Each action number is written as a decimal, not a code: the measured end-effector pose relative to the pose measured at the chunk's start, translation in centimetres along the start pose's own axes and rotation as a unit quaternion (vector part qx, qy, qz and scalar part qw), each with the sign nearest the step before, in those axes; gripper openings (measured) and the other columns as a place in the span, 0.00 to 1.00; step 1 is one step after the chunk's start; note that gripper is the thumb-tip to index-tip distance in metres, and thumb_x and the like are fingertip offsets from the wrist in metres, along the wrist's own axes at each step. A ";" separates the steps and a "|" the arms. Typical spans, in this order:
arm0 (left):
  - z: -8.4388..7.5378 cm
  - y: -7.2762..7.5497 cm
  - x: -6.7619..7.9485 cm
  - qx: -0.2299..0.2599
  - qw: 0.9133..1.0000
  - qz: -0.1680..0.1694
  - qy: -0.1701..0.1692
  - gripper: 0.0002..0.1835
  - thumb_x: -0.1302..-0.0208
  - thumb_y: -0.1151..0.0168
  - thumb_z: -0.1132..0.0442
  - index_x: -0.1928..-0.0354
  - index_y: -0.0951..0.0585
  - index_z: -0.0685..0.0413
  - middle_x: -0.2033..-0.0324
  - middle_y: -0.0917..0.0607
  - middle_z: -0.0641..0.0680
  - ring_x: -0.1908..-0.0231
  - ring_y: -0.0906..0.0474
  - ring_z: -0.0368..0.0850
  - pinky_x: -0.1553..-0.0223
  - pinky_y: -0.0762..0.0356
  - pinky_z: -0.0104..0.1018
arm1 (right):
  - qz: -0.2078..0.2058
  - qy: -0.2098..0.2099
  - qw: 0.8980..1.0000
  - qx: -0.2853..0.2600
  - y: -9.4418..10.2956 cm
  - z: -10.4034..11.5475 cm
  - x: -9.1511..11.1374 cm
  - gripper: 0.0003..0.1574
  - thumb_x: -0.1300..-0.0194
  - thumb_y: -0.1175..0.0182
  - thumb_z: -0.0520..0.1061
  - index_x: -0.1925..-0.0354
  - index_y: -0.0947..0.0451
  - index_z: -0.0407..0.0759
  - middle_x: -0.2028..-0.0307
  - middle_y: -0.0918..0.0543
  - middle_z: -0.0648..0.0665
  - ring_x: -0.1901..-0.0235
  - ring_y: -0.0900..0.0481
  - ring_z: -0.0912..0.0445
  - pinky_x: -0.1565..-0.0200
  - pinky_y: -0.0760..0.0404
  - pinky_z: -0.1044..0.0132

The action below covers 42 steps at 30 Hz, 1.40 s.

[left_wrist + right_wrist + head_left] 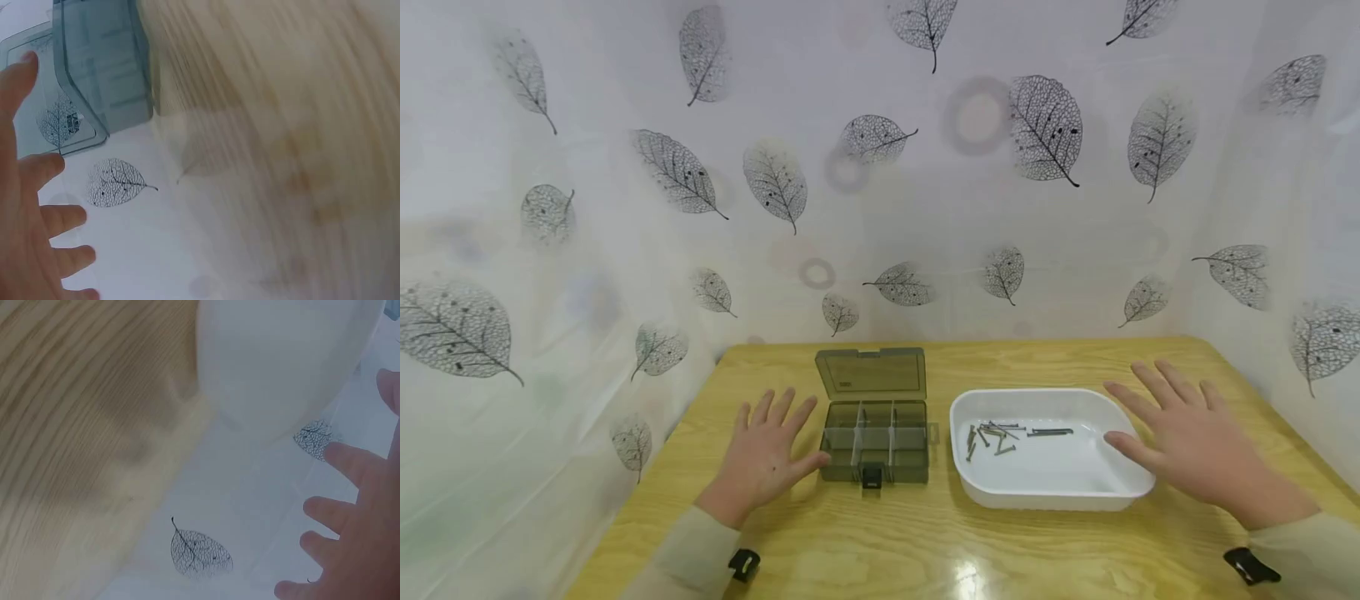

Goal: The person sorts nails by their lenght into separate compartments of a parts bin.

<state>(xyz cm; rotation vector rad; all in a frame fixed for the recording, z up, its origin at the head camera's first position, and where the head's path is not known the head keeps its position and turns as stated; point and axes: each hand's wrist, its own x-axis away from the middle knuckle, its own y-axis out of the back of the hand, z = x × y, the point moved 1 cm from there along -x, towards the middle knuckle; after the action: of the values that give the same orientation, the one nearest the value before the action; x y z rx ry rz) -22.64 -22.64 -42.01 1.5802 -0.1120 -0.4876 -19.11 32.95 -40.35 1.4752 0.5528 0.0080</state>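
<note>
Fingers spread, my left hand (769, 454) is beside a dark see-through divided box (874, 442), its thumb overlapping the box's left edge in the head view. The box's lid (872, 375) stands raised at the back, and a black latch (872, 476) is on its front. A white tray (1045, 497) to the right holds several screws (1000, 431), mostly in its left half. My right hand (1195, 437), fingers spread too, is at the tray's right rim and holds nothing. The left wrist view shows the left hand (28, 187) bare beside the box (103, 62).
A wood-grain table (880, 546) carries the box and the tray. Behind it and at both sides hangs a pale sheet (925, 200) printed with dark leaves. Black straps (745, 565) show at the wrists. The box stands left of the tray with a narrow gap between.
</note>
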 end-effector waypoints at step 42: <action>0.4 -5.6 -2.1 0.674 0.712 0.110 0.162 0.32 0.27 0.46 0.70 0.24 0.41 0.62 0.58 0.29 0.55 0.63 0.33 0.46 0.71 0.24 0.35 | 0.146 0.078 0.974 -0.152 -5.3 3.8 -6.9 0.12 0.39 0.35 0.35 0.59 0.14 0.51 0.67 0.22 0.60 0.65 0.26 0.62 0.54 0.21 0.53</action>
<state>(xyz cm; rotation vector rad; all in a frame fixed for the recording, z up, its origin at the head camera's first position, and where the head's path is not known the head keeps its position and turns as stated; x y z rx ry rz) -25.98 -21.79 -46.97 3.0221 -0.4579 0.2066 -25.53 26.46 -42.99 1.2498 0.4336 0.4258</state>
